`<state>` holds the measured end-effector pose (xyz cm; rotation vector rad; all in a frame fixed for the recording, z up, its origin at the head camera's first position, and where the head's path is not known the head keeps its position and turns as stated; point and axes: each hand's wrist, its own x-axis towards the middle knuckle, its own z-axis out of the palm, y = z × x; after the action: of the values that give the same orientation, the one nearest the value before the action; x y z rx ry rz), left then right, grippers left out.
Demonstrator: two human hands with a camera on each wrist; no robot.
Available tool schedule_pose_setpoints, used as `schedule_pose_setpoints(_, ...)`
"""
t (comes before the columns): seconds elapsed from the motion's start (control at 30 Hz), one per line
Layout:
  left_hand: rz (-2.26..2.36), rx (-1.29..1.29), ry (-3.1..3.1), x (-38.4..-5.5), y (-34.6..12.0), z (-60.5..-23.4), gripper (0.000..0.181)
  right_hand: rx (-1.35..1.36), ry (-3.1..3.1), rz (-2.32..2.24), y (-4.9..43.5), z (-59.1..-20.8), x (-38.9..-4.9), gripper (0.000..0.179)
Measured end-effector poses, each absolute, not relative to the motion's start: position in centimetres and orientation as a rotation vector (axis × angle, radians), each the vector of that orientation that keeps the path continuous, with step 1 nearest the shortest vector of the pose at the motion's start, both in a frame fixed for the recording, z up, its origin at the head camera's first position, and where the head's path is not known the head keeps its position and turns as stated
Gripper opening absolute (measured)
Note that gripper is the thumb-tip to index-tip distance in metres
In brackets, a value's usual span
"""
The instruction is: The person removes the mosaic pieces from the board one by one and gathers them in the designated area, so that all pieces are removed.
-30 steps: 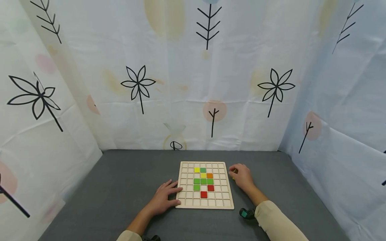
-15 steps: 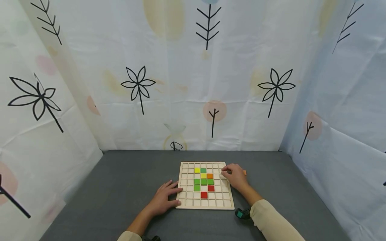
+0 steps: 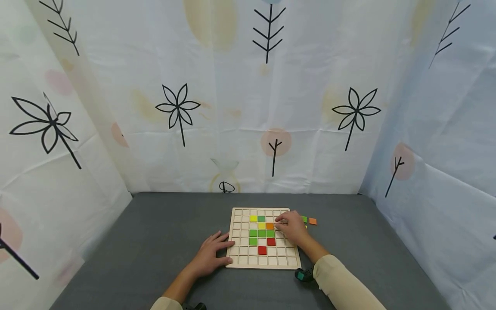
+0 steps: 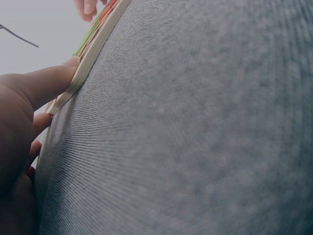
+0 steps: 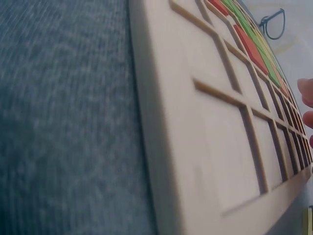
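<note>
A square wooden grid board (image 3: 237,261) lies on the grey table, with yellow, green, orange and red square tiles in some middle cells. My left hand (image 3: 208,255) rests at the board's left edge, fingers extended and thumb at the lower left corner; the left wrist view shows the thumb (image 4: 51,81) against the rim. Over the right part of the grid hovers my right hand (image 3: 293,228), thumb and fingertips drawn close together near the orange tile (image 3: 270,226). I cannot tell whether a tile is between them. Only fingertips (image 5: 306,91) show in the right wrist view.
Loose tiles lie right of the board: an orange tile (image 3: 312,221) and a green tile (image 3: 304,219), with a yellow one partly hidden behind my right hand. A patterned white curtain (image 3: 310,163) stands along the table's back and sides.
My right hand has moved left from the loose tiles beside the board to above its right cells, uncovering the orange and green loose tiles. The left hand and the board have stayed put.
</note>
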<state>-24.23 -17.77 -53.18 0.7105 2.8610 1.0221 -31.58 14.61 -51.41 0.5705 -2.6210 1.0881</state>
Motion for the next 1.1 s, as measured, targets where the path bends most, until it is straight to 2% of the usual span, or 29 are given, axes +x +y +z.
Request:
schedule_pose_setpoints(0.43,1.032,0.723,2.854,-24.3,-17.8,-53.3,0.056,0.624,-2.718,0.909,13.7,-51.8,-31.9,0.014)
schedule_pose_setpoints(1.1,1.044,0.724,2.837,-24.4,-17.8,-53.2,0.056,0.594,-2.711,0.919,13.5,-51.9,-31.8,0.012)
